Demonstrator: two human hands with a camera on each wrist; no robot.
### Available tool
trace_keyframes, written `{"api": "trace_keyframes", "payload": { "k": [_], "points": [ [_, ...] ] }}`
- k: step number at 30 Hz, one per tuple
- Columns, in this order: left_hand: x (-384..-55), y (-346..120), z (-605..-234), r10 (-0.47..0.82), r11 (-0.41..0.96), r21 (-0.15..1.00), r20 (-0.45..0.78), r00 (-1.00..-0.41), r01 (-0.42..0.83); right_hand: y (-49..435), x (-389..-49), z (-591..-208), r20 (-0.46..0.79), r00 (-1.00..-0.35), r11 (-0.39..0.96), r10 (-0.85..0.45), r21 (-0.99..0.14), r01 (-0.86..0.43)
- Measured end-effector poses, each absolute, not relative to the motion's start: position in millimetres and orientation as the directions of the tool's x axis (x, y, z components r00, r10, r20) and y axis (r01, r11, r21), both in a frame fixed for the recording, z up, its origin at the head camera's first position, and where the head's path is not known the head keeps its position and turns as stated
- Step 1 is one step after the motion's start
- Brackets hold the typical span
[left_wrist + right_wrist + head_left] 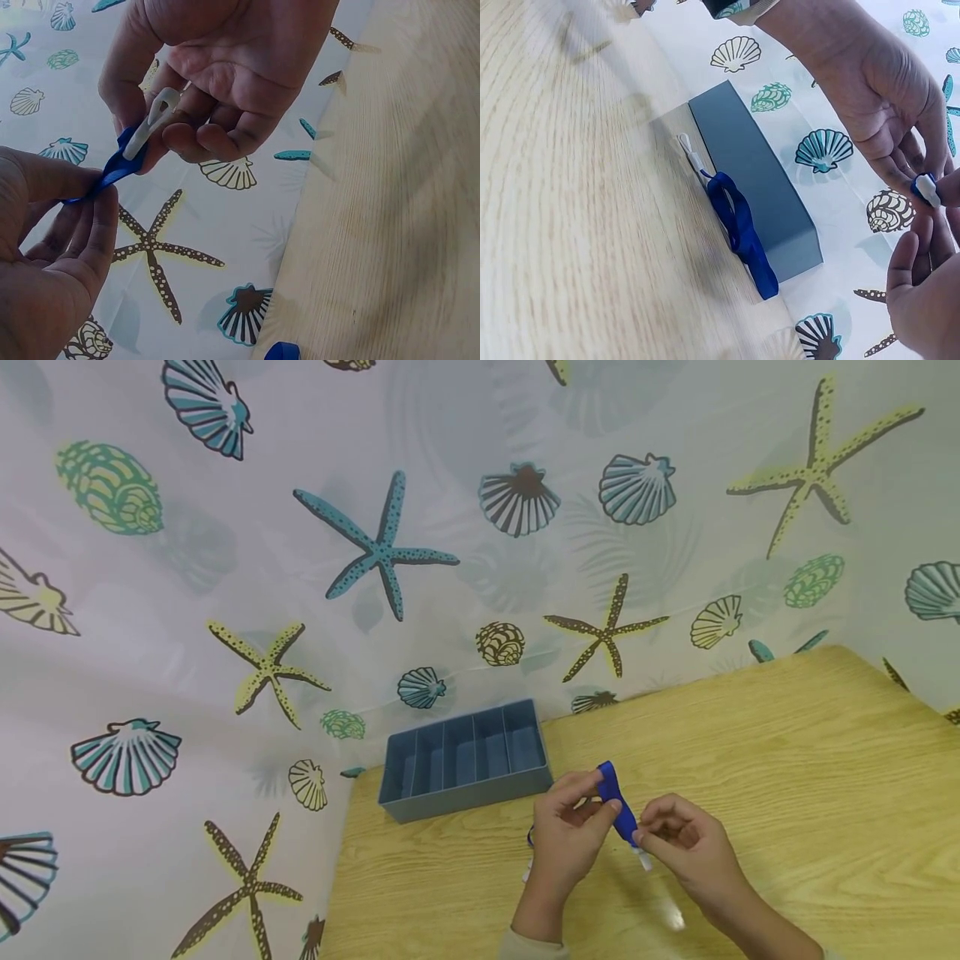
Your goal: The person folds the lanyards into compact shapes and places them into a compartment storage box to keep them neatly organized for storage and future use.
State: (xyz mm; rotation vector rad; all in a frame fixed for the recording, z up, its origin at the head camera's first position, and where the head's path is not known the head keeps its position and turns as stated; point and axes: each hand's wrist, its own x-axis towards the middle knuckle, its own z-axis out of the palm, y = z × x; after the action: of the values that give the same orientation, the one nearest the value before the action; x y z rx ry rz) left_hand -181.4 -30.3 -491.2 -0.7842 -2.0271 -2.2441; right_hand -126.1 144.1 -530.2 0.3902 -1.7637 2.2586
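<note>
Left hand (pixel 573 831), beige sleeve (pixel 532 946) at its wrist: thumb and fingers pinching a bright blue flat fabric strap (pixel 624 817). Right hand (pixel 690 843): thumb and fingertips pinching the same strap at its lower end, next to a small white plastic clip (pixel 137 142) with a slot-like eye. Strap held up between the two hands, above the pale yellow wood-grain tabletop (pixel 825 777); slanting in head view, upper end rising by the left fingertips, clip end lowest.

Behind the hands, to their left: a long blue-grey rectangular box (pixel 468 802), five compartments in a row, standing on the tabletop near its far edge.

Second lanyard, a folded dark blue ribbon (pixel 760 270) with a thin white loop (pixel 695 160) at one end, lying on the tabletop along the near side of the box; mostly hidden behind the left hand in head view. Neither hand touches it.

Around the far and left sides, a white sheet (pixel 315 410) printed with shells and starfish in teal, yellow, green and brown.
</note>
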Motion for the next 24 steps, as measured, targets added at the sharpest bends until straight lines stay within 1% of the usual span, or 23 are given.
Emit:
{"api": "trace_keyframes", "payload": {
  "k": [6, 10, 17, 21, 24],
  "points": [
    [-180.4, -31.5, -491.3, 0.351, -0.129, 0.933, 0.361, -0.864, 0.337, 147.2, -126.9, -534.2, 0.461, -0.885, -0.280, -0.059, -0.859, -0.429],
    [-179.7, -32.4, -490.2, 0.367, -0.124, 0.936, 0.353, -0.861, 0.330, 150.1, -128.6, -536.7, 0.507, -0.856, -0.315, -0.105, -0.833, -0.455],
    [-178.2, -32.2, -489.7, 0.356, -0.170, 0.934, 0.355, -0.865, 0.313, 153.0, -130.4, -537.7, 0.511, -0.846, -0.311, -0.150, -0.837, -0.451],
    [-177.3, -32.2, -489.8, 0.348, -0.172, 0.934, 0.356, -0.867, 0.315, 153.4, -130.9, -538.1, 0.514, -0.842, -0.313, -0.164, -0.836, -0.450],
    [-177.2, -32.7, -489.3, 0.353, -0.147, 0.935, 0.354, -0.866, 0.323, 154.1, -131.1, -538.3, 0.515, -0.838, -0.322, -0.178, -0.836, -0.445]
  ]
}}
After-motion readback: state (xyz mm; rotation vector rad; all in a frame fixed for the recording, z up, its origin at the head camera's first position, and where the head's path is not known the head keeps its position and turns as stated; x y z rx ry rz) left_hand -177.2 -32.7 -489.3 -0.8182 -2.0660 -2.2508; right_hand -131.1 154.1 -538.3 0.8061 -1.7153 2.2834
